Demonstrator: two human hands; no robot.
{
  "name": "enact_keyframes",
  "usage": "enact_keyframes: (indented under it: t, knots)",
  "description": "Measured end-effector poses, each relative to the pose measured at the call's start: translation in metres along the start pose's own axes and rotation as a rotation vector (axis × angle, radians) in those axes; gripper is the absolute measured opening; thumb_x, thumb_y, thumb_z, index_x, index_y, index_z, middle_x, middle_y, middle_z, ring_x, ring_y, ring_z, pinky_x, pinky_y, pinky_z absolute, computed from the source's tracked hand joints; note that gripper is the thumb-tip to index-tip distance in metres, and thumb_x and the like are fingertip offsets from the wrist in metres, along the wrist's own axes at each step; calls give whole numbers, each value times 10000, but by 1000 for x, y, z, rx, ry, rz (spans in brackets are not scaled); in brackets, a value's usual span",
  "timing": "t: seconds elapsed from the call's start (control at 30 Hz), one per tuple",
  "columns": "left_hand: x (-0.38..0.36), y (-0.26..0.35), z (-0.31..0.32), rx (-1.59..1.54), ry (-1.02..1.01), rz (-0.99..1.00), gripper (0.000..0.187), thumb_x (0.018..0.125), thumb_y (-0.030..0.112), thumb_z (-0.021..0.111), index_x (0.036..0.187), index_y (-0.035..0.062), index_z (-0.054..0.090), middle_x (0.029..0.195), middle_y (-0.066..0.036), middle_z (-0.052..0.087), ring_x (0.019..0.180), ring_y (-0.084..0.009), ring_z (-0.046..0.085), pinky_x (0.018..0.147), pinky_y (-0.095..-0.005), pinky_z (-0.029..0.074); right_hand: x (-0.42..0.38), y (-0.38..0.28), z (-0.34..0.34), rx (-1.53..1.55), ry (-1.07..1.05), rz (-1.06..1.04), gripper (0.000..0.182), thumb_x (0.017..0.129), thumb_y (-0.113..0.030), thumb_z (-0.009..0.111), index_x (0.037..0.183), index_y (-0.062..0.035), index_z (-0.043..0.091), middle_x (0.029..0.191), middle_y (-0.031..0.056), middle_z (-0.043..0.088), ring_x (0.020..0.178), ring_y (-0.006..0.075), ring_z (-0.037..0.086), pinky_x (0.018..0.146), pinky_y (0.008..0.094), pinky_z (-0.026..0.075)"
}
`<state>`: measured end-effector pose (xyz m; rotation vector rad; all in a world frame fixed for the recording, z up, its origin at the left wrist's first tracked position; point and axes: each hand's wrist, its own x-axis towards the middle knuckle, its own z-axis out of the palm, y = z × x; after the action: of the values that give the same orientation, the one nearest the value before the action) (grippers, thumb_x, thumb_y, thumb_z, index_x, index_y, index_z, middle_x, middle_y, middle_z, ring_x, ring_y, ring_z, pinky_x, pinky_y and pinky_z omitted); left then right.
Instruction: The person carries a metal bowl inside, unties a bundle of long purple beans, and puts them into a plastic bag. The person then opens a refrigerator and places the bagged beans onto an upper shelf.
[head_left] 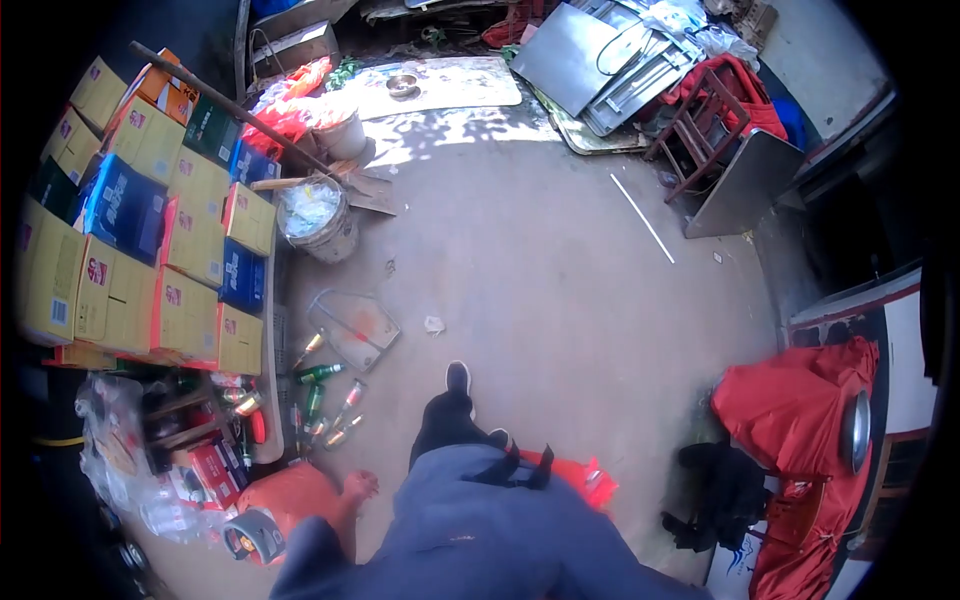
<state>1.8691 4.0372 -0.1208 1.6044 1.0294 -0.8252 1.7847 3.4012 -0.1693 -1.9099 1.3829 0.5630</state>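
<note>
My left hand (pixel 360 485) hangs low beside my body, right of an orange gas cylinder (pixel 290 500) with a grey collar; its fingers look slightly curled and apart, with nothing seen in them. My right hand is out of sight. A bright red-orange plastic bag (pixel 590 482) shows at the right side of my dark jacket (pixel 480 530). One shoe (pixel 458 377) points forward on the concrete floor.
Stacked cartons (pixel 125 215) stand at the left, with bottles (pixel 352 395), a dustpan (pixel 365 335) and a bucket (pixel 320 225) nearby. Red cloth (pixel 790 400) lies at the right. A wooden chair (pixel 705 130) and metal panels (pixel 575 60) are at the back right.
</note>
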Motion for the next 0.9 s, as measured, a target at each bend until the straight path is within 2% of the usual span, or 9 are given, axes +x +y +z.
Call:
enact_keyframes:
  t: [0.2, 0.43, 0.5, 0.57, 0.63, 0.7, 0.73, 0.8, 0.9]
  knots:
    - [98, 115, 21, -139, -59, 1, 177, 839, 121, 594, 925, -24, 646, 736, -105, 656, 580, -177, 624, 494, -302, 495, 55, -177, 10, 73, 69, 15, 165, 750, -98, 631, 875, 7, 616, 800, 105, 611, 634, 235, 599, 481, 420, 471]
    - [164, 374, -36, -175, 55, 247, 211, 861, 170, 576, 931, -17, 644, 784, -86, 653, 667, -153, 624, 582, -301, 505, 114, -328, 8, 67, 145, -14, 177, 751, -103, 624, 898, -5, 617, 814, 102, 611, 644, 236, 600, 478, 426, 469]
    - [190, 432, -55, -211, 86, 276, 192, 862, 161, 568, 917, -9, 638, 805, -86, 656, 695, -156, 628, 606, -302, 509, 139, -394, 6, 455, 152, -126, 213, 737, -67, 584, 934, 9, 611, 825, 114, 612, 649, 224, 599, 480, 401, 480]
    - [204, 485, -71, -242, 165, 284, 181, 863, 160, 562, 907, 1, 637, 808, -84, 657, 704, -159, 629, 616, -299, 509, 164, -472, 0, 490, 70, -168, 249, 753, -67, 580, 986, 18, 592, 838, 128, 612, 654, 217, 601, 487, 381, 489]
    - [212, 504, -75, -263, 241, 271, 170, 864, 158, 556, 897, 11, 635, 811, -82, 658, 712, -162, 630, 626, -296, 509, 172, -552, -6, 512, -14, -190, 286, 769, -68, 576, 1039, 28, 572, 851, 141, 611, 659, 211, 602, 494, 361, 498]
    - [234, 516, -80, -367, 303, 291, 139, 890, 111, 530, 944, 17, 616, 792, -84, 662, 645, -159, 637, 529, -282, 502, 189, -663, 9, 444, -313, -95, 373, 796, -66, 626, 1140, 28, 516, 890, 134, 609, 696, 206, 611, 502, 339, 510]
    - [236, 521, -77, -393, 322, 290, 139, 890, 111, 530, 944, 17, 616, 792, -84, 662, 645, -159, 637, 529, -282, 502, 185, -720, 17, 425, -329, -116, 373, 796, -66, 626, 1140, 28, 516, 890, 134, 609, 696, 206, 611, 502, 339, 510]
    - [232, 519, -65, -471, 368, 21, 153, 872, 151, 553, 902, 24, 633, 797, -82, 655, 685, -162, 638, 581, -292, 506, 131, -833, 52, 312, -316, -344, 432, 790, -64, 674, 1186, 6, 515, 933, 133, 619, 747, 225, 623, 554, 343, 528]
    - [234, 488, -29, -588, 375, -40, 184, 883, 184, 574, 920, 14, 634, 773, -87, 653, 655, -169, 640, 557, -290, 505, 122, -934, 90, 157, -320, -292, 463, 749, -24, 717, 1176, 35, 547, 986, 139, 632, 800, 225, 629, 642, 341, 532]
